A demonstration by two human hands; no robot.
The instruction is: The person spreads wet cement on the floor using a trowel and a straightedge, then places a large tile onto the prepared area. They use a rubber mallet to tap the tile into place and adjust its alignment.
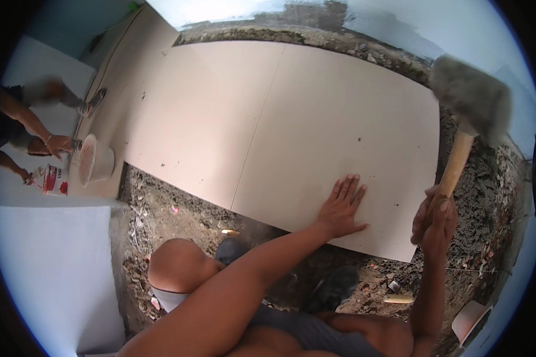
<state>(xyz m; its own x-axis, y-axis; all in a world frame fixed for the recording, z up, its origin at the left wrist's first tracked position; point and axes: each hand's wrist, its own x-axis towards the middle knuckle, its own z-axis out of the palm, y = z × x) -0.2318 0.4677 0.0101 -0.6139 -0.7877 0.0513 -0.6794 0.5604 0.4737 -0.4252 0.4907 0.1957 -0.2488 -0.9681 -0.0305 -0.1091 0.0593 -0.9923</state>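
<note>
My left hand (341,209) lies flat on a large cream floor tile (327,113), near its front edge, with the fingers spread. To the right of it my right hand (436,221) grips the wooden handle of a mallet (471,98). The mallet's thick grey head is raised beyond the tile's right corner and slightly blurred. A thin straight seam parts this tile from another cream tile (202,107) on its left. Rough grey mortar (479,196) shows along the tile's right side and behind it.
Debris-strewn ground (173,217) lies along the tiles' front edge, around my legs. A white bucket (95,160) stands at left, where a co-worker's hand (59,144) reaches toward it. A pale container (470,320) sits at lower right. Pale walls (53,268) enclose the area.
</note>
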